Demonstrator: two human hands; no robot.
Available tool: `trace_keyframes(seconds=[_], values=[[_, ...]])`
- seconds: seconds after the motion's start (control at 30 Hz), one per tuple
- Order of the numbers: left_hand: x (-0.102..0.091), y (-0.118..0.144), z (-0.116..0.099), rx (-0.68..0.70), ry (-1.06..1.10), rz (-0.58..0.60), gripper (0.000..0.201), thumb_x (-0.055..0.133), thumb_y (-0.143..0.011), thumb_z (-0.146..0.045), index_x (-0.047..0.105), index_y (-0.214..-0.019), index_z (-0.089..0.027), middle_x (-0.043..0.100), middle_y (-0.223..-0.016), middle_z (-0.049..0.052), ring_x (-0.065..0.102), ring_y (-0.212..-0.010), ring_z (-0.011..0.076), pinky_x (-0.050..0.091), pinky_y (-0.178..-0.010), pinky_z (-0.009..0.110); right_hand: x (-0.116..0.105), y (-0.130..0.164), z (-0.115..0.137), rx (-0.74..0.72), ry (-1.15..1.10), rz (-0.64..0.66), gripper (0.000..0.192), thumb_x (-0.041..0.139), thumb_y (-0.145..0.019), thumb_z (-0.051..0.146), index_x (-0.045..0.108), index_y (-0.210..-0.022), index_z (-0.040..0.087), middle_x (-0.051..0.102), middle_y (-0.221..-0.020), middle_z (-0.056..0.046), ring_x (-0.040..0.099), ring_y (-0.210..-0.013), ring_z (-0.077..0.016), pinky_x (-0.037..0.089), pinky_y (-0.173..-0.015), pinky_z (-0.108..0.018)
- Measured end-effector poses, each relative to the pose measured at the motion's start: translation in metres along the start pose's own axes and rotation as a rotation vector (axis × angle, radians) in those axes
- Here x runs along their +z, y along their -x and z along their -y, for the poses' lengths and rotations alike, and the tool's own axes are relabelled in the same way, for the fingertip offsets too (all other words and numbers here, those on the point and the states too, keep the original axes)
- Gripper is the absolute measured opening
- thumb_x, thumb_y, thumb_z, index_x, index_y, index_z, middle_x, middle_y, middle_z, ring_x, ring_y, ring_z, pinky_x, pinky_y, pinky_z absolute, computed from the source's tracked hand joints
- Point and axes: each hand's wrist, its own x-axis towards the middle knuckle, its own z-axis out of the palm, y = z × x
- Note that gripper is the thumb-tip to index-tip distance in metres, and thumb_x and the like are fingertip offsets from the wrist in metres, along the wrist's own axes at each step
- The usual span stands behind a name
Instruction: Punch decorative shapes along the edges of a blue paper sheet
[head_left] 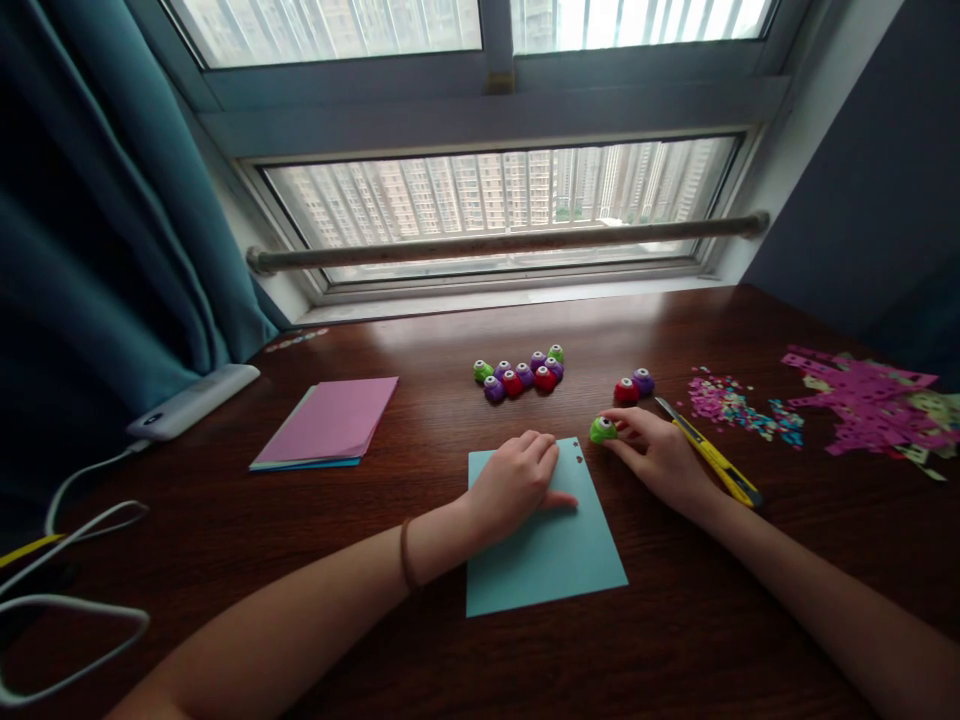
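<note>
A light blue sheet of paper (540,565) lies in front of me, with a few small shaped holes near its top right corner. My left hand (516,482) rests on the sheet, thumb stretched out to the right and the other fingers slightly bent. Just right of the sheet's top corner, a small green craft punch (602,431) is pinched between the thumb and fingers of my right hand (654,455). The punch appears to be at the table surface, apart from the paper.
Several craft punches (512,382) cluster at the back, with a red punch (625,391) and a purple punch (643,380) farther right. A yellow utility knife (712,455), confetti (735,405) and pink scraps (874,400) lie right. Coloured paper (330,420) and a white power strip (195,402) are left.
</note>
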Motion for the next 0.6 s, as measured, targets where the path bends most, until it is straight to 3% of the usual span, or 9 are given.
trace_keyframes(seconds=[0.37, 0.47, 0.53, 0.6], values=[[0.002, -0.001, 0.002, 0.009, 0.044, -0.054, 0.061, 0.046, -0.075, -0.064, 0.056, -0.096, -0.008, 0.059, -0.099, 0.017, 0.055, -0.095, 0.0287, 0.048, -0.078, 0.041, 0.000, -0.001, -0.003, -0.003, 0.013, 0.031, 0.025, 0.059, -0.078, 0.015, 0.059, -0.103, 0.017, 0.063, -0.096, -0.006, 0.063, -0.080, -0.0183, 0.053, -0.075, -0.031], [-0.033, -0.002, -0.015, 0.030, 0.145, -0.141, 0.048, 0.051, -0.081, -0.054, 0.057, -0.099, -0.010, 0.059, -0.105, 0.015, 0.054, -0.098, 0.0276, 0.046, -0.083, 0.043, 0.000, 0.000, -0.002, -0.001, 0.043, 0.036, 0.025, 0.059, -0.079, 0.016, 0.060, -0.103, 0.017, 0.064, -0.097, -0.006, 0.063, -0.083, -0.0192, 0.052, -0.078, -0.033], [-0.074, 0.003, -0.035, 0.068, 0.632, -0.299, 0.023, 0.059, -0.084, -0.036, 0.060, -0.092, -0.014, 0.063, -0.094, 0.009, 0.057, -0.088, 0.0205, 0.047, -0.080, 0.035, 0.000, 0.001, -0.002, -0.003, 0.059, 0.050, 0.026, 0.059, -0.079, 0.017, 0.059, -0.105, 0.019, 0.064, -0.098, -0.005, 0.062, -0.087, -0.0202, 0.051, -0.081, -0.034], [-0.118, 0.015, -0.053, 0.036, 1.167, -0.259, 0.016, 0.053, -0.088, -0.030, 0.061, -0.086, -0.016, 0.063, -0.079, 0.006, 0.060, -0.077, 0.0153, 0.050, -0.071, 0.027, 0.000, 0.001, -0.002, -0.011, 0.068, 0.068, 0.027, 0.059, -0.079, 0.018, 0.059, -0.106, 0.020, 0.064, -0.100, -0.005, 0.062, -0.090, -0.0210, 0.051, -0.082, -0.035]])
